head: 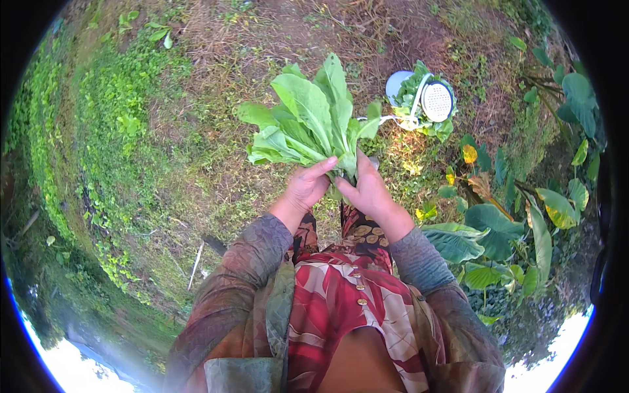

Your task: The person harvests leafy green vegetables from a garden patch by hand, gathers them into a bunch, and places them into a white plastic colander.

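A bunch of broad green leaf vegetables (312,118) fans out in front of me, its leaves pointing away from my body. My left hand (305,185) grips the stem end from the left, the thumb lying across the stalks. From the other side, my right hand (367,186) closes around the same stems, and the two hands nearly meet at the base. A few leaves show small holes. The lower stem ends are partly hidden by my fingers.
Ahead to the right, more leafy greens (410,93) sit with a pale blue container (397,86), a white strap and a round perforated disc (437,101). Large-leaved plants (494,228) grow on the right. Low green plants (110,103) cover the left. A pale stick (196,265) lies on the ground.
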The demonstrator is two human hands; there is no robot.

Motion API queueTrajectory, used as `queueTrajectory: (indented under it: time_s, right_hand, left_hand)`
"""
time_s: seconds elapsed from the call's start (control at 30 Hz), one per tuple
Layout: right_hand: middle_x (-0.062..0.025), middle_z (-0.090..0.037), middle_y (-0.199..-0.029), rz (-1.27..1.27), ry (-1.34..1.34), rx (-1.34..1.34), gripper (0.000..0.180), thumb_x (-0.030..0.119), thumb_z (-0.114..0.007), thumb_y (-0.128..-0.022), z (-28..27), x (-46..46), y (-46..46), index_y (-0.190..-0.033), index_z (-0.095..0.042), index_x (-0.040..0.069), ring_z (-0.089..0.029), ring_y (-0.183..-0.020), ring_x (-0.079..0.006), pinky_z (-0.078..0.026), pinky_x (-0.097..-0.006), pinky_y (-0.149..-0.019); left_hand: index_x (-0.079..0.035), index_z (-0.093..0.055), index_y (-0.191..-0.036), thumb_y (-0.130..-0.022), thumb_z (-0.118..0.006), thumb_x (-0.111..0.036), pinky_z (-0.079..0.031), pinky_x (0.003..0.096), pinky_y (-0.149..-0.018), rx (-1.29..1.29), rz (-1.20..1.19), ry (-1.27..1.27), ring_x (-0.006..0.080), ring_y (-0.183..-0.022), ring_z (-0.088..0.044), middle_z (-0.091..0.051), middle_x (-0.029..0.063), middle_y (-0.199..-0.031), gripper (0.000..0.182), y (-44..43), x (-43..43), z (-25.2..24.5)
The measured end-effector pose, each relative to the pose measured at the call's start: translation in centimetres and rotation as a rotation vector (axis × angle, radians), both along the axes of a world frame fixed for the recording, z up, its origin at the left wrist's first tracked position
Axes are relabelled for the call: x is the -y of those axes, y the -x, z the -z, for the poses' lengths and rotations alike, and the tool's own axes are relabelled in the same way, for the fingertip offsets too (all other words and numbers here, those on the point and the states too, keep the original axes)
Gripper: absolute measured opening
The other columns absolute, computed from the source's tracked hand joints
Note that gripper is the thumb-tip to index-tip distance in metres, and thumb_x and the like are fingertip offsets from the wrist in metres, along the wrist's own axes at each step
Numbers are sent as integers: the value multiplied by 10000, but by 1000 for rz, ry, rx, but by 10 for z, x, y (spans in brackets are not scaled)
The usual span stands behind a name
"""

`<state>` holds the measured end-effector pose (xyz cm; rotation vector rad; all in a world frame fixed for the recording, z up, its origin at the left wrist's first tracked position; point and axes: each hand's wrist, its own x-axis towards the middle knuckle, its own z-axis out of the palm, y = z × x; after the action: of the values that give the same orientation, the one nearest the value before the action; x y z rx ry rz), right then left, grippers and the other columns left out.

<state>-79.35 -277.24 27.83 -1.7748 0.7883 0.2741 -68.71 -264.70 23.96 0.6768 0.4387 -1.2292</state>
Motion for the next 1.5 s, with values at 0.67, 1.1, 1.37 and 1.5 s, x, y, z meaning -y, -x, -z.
queueTrajectory:
  time_s: [0.67,1.1,1.37,1.5]
  right_hand:
    - [-178,-672,-1087,-38,-57,73,740,222,-872,-702,-121,-3,37,-1247,-447,-44,-669,-981,-271,-543,-389,-854]
    - [-94,-642,-1126,-338,-232,406,529,116,-778,-785,-152,3,3,-1233,-540,-35,-616,-964,-164,-501,-306,-835]
    - [-89,-672,-1065,-445,-268,440,444,122,-751,-807,-171,-50,7,-1190,-586,-30,-637,-912,-153,-514,-297,-805]
    - [-125,-662,-1098,-422,-156,384,482,57,-760,-775,-207,-76,4,-1199,-548,-36,-643,-978,-195,-527,-329,-835]
  left_hand:
    - [-24,-536,-1334,-839,-735,-62,-385,346,-1081,81,-15,100,186,-1208,-545,-610,65,-1283,535,68,-7,-146]
    - [-1,-400,-1420,-754,-823,-161,-415,337,-1023,640,-147,-151,237,-1190,-542,-577,132,-1303,805,76,-38,-219]
    - [35,-401,-1395,-776,-812,-190,-442,355,-1019,596,-335,-122,238,-1169,-558,-576,152,-1286,776,99,-87,-226]
    - [6,-533,-1340,-860,-748,-160,-415,333,-1052,474,-314,36,184,-1176,-572,-623,90,-1271,551,90,-105,-237]
